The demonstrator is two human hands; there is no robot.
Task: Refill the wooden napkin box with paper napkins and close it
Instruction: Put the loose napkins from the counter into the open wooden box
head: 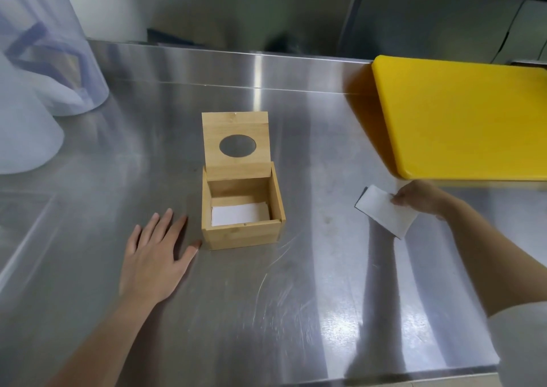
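Note:
The wooden napkin box (243,234) stands in the middle of the steel counter. Its hinged lid (236,126), with an oval hole, is swung up and back. A white napkin (239,213) lies flat inside on the bottom. My left hand (155,256) rests flat on the counter just left of the box, fingers spread, thumb tip close to the box's front left corner. My right hand (420,198) is off to the right, pinching a white paper napkin (384,212) by its edge just above the counter.
A thick yellow cutting board (461,120) lies at the right, just behind my right hand. Translucent plastic containers (44,61) stand at the far left. A steel backsplash (266,10) runs along the back. The counter's front edge (384,379) is near the bottom.

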